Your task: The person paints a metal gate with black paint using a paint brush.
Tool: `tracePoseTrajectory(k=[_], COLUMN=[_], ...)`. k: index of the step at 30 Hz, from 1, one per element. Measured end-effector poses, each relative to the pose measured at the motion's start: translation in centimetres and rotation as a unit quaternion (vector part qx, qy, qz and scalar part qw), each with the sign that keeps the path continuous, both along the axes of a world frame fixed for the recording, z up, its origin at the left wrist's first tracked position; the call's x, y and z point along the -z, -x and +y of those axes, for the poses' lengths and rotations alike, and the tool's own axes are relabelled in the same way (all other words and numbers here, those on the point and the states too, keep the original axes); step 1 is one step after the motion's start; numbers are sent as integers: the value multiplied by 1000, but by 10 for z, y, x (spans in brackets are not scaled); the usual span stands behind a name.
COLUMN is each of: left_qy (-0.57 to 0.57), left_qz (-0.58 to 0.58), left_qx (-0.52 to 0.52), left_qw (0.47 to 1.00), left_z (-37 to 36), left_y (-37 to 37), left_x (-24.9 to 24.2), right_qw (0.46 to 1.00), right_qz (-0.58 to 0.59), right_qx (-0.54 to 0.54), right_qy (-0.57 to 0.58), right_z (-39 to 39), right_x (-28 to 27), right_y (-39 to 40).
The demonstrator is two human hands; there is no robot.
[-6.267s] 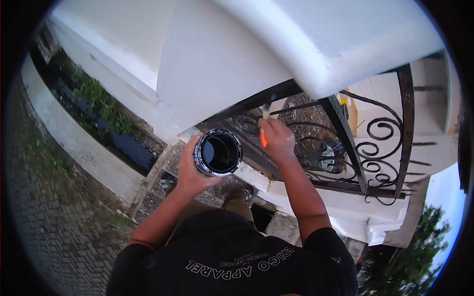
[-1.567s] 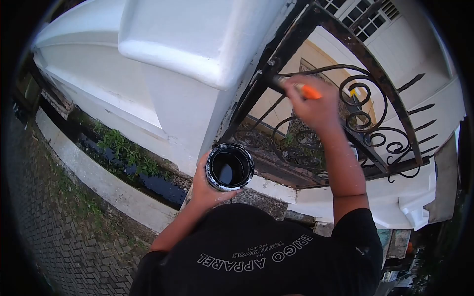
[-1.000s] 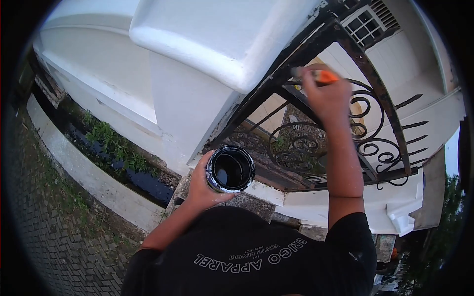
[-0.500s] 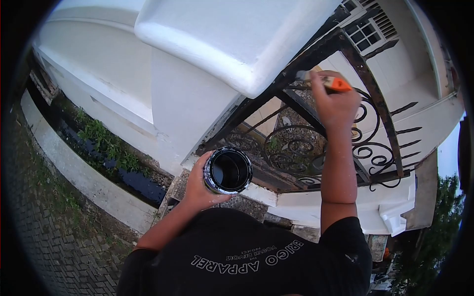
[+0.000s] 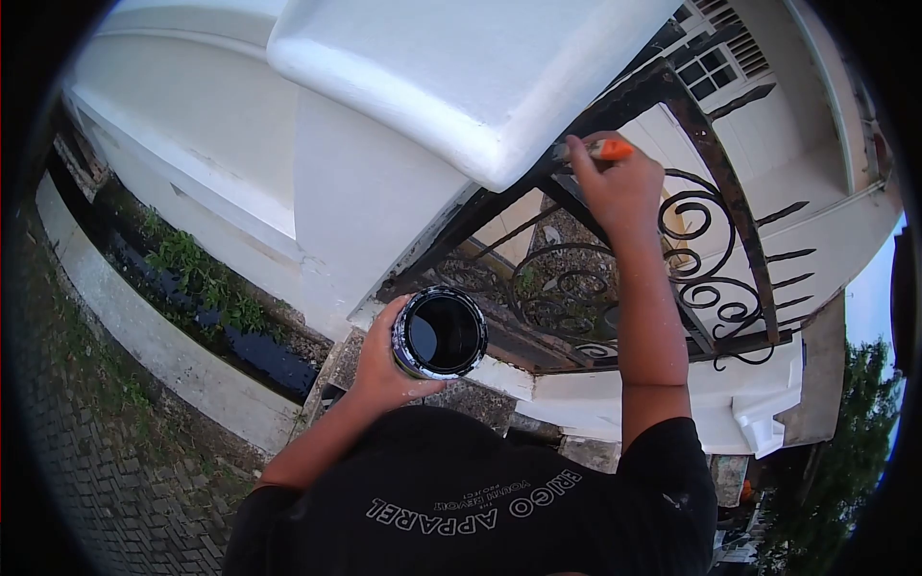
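Observation:
My left hand is wrapped round a paint can in front of my chest. Its rim is smeared, and dark paint shows inside. Up at the gate, my right hand grips a paintbrush by its orange-ended handle. The brush's bristles point left and lie right at the dark upright bar of the iron gate, close beside the white pillar. Scrolls and spikes of dark metal fill the gate to the right of my forearm. My fingers partly hide the brush.
A white pillar with a jutting cap stands close on the left of the gate. Beyond the white wall runs a ditch with water and green plants. Brick paving lies at lower left.
My right hand has moved left with the paintbrush, bringing its bristles to the gate's bar near the pillar. My left hand still holds the can in nearly the same place.

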State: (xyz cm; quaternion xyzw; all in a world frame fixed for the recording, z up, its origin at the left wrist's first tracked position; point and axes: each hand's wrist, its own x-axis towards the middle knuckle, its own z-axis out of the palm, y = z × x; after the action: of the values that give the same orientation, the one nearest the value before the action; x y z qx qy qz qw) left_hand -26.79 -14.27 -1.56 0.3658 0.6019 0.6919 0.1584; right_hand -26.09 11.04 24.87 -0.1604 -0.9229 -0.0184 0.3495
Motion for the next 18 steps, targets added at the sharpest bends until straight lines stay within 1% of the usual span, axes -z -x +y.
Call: tracePoseTrajectory(k=[2, 3, 4, 6, 7, 8, 10, 11, 12, 13, 14, 16, 17, 18], left_qy=[8, 17, 17, 8, 6, 6, 6, 5, 4, 5, 5, 7, 4, 1], left_qz=[14, 26, 24, -1, -1, 2, 7, 20, 32, 32, 24, 19, 12, 6], left_qx=[-4, -6, -5, 7, 8, 6, 3, -3, -10, -11, -6, 0, -2, -3], left_qw=[1000, 1000, 1000, 1000, 1000, 1000, 1000, 1000, 999, 999, 1000, 1000, 1000, 1000], left_z=[-2, -3, -3, 0, 1, 1, 0, -1, -2, -2, -3, -3, -4, -5], left_y=[2, 2, 2, 1, 1, 1, 0, -1, -1, 1, 0, 1, 1, 2], left_x=[0, 0, 0, -1, 0, 2, 2, 1, 0, 0, 1, 1, 0, -1], right_qw=[994, 997, 997, 997, 997, 997, 987, 988, 998, 990, 990, 974, 974, 973], right_qz=[-13, 33, 31, 41, -35, -35, -72, -70, 23, 114, 114, 191, 187, 191], right_qx=[96, 71, 71, 43, 65, 66, 112, 110, 64, 19, 21, -39, -66, -63], right_qy=[-45, 7, 7, 42, -35, -36, -86, -86, -5, 78, 80, 117, 113, 116], right_z=[10, 2, 0, -3, -17, -15, -6, -1, 7, 12, 13, 20, 22, 25], right_x=[-14, -26, -29, -32, -34, -34, -29, -30, -33, -32, -24, -3, 7, 15], right_y=[-2, -6, -5, -4, 1, 2, 6, 2, -6, -12, -17, -25, -25, -26])
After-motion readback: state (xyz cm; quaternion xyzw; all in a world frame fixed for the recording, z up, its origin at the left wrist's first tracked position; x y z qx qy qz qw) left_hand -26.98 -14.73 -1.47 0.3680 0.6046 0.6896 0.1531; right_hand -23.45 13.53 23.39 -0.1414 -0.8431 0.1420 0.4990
